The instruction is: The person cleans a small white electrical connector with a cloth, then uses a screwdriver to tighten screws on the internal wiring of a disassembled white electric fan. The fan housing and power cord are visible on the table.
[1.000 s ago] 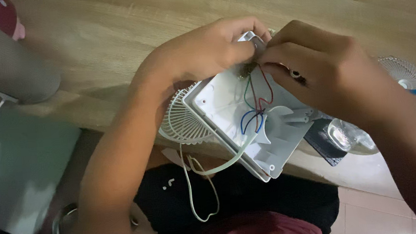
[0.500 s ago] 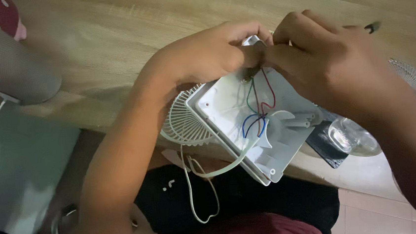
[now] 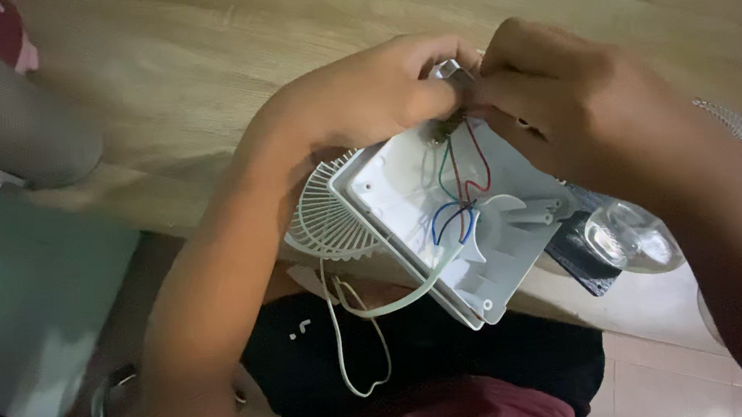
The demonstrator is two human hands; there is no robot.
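Here the white fan housing (image 3: 443,229) lies open-side up at the worktop (image 3: 203,89) edge, thin coloured wires (image 3: 457,184) exposed; we judge it light, rigid, wires fragile, best held by the rim. Left hand (image 3: 362,94) and right hand (image 3: 575,104) fingers pinch a small metal part (image 3: 447,72)

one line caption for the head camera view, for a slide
Both hands, left hand and right hand, pinch a small metal part above the wired white fan housing.

Single head-worn view, steeply downward and close over the wooden table edge (image 3: 160,101) and lap.
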